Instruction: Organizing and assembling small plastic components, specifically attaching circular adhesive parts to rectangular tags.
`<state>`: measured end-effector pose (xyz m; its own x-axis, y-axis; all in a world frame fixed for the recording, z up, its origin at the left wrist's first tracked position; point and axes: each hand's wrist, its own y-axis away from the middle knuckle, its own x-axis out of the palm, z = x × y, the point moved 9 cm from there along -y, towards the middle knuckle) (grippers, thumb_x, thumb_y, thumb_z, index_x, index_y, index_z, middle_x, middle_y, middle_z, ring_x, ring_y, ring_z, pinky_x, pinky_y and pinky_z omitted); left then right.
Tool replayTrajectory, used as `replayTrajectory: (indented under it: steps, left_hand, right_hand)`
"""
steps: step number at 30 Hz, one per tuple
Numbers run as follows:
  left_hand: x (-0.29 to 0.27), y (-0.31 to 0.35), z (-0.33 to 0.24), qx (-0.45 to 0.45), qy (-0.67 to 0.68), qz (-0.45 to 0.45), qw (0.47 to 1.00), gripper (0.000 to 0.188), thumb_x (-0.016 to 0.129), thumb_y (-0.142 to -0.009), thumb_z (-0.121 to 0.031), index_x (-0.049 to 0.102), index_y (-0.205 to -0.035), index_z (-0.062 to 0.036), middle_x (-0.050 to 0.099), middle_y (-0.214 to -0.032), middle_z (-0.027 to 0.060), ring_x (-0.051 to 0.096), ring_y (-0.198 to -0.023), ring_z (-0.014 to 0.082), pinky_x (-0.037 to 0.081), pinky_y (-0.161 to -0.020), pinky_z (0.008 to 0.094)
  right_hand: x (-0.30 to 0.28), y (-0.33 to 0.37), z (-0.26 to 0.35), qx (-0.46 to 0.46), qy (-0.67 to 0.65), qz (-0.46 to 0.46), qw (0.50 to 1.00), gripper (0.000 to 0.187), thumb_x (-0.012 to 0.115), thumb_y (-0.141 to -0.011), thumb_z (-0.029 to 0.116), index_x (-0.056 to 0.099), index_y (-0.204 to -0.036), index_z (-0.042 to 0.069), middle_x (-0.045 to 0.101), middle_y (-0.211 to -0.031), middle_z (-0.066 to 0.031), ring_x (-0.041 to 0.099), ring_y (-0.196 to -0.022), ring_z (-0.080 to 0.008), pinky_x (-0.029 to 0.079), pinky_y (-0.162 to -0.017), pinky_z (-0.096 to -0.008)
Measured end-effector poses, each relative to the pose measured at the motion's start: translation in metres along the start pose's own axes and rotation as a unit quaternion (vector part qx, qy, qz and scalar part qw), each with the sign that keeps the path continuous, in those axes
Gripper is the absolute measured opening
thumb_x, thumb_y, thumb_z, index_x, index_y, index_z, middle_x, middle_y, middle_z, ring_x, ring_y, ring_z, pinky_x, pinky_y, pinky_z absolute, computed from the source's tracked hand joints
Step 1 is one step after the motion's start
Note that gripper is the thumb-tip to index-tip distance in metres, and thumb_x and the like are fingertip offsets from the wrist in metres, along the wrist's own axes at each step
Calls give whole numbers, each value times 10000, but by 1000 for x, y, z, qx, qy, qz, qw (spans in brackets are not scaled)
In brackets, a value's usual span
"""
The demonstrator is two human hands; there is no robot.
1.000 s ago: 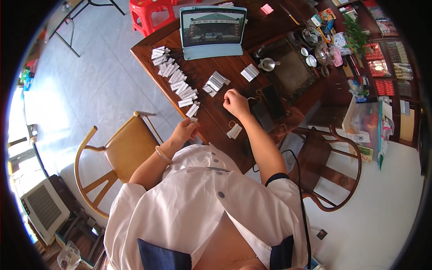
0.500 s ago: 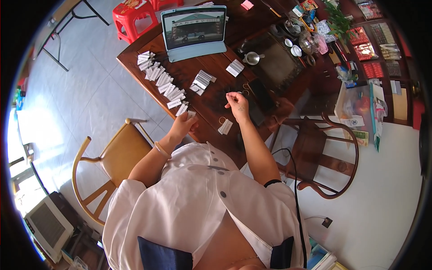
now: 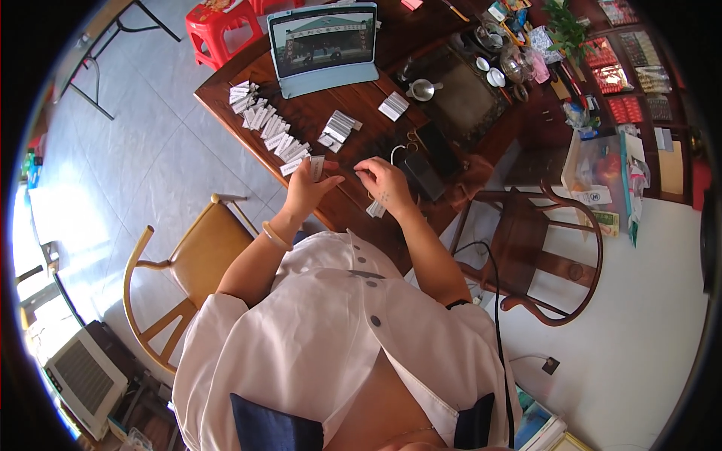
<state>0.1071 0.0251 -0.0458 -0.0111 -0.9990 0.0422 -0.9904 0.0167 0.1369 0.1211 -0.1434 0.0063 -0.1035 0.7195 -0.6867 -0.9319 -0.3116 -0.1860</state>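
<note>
L hand (image 3: 307,184) is at the near L edge of the dark wood bench (image 3: 342,165), thumb spread wide, fingers holding a small white tag (image 3: 317,166). R hand (image 3: 383,183) is just beside, fingers curled w/ tips close together; can't tell if anything's pinched. Tag bundle (image 3: 375,209) lies partly hidden under R wrist.

Bench surface: glossy, reddish-brown. Overlapping tag row (image 3: 263,120) runs along its L edge, tag stack (image 3: 339,128) mid-bench, smaller tag stack (image 3: 393,106) farther R. Tablet (image 3: 323,46) in lt-blue case stands at the back, screen lit. To the R: black phone (image 3: 438,148), tea tray (image 3: 470,105) w/ glass pitcher (image 3: 423,90) nr its L side, white cups (image 3: 495,77).

Room: grey tile floor (image 3: 150,150), red stool (image 3: 218,34) behind bench, yellow-seat chair (image 3: 210,240) on L, dark wood chair (image 3: 519,233) on R, green plant (image 3: 560,30) by shelves (image 3: 650,52) w/ packets.
</note>
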Motion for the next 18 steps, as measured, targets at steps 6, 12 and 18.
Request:
replayTrajectory:
  steps: [6,12,18]
  left_hand:
    - [-5,2,7,-44,-47,-26,998,258,780,-765,-114,578,-897,-24,632,-810,5,565,-737,67,470,-662,221]
    - [-9,1,8,-59,71,-39,995,211,753,-798,-95,573,-899,-50,609,-806,-24,543,-719,46,453,-653,203]
    - [-11,1,11,-53,127,-48,989,205,746,-806,-92,571,-907,-54,610,-820,-26,547,-733,43,451,-662,201]
  right_hand:
    - [-4,6,13,-34,30,18,999,76,695,-778,105,661,-841,78,659,-819,-83,636,-733,-278,494,-640,-366]
    - [-11,15,14,-25,26,4,999,109,720,-761,133,678,-827,57,663,-789,-96,640,-726,-282,492,-638,-358]
    - [-20,15,25,-19,61,1,998,125,730,-753,136,683,-834,53,664,-795,-87,638,-725,-275,486,-643,-351]
